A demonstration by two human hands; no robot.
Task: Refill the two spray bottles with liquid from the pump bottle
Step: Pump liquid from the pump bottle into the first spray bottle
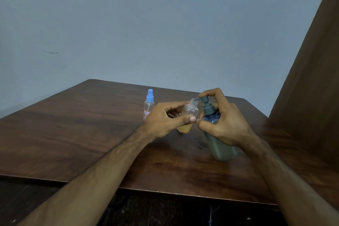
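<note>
My left hand (165,119) grips a small clear spray bottle (190,113) with its cap off, tilted, yellowish liquid in its bottom. My right hand (222,121) holds the dark blue-grey pump bottle (222,149) round its shoulder, with the index finger on top of the pump head (206,101). The pump's spout sits at the open mouth of the small bottle. A second clear spray bottle (149,104) with a light blue sprayer cap stands upright on the table behind my left hand, partly hidden by it.
A dark wooden table (73,134) carries everything; its near edge runs across the lower part of the view. A brown curtain or panel (311,79) hangs at the right. A pale blue wall stands behind. A wet smear (200,144) lies near the pump bottle.
</note>
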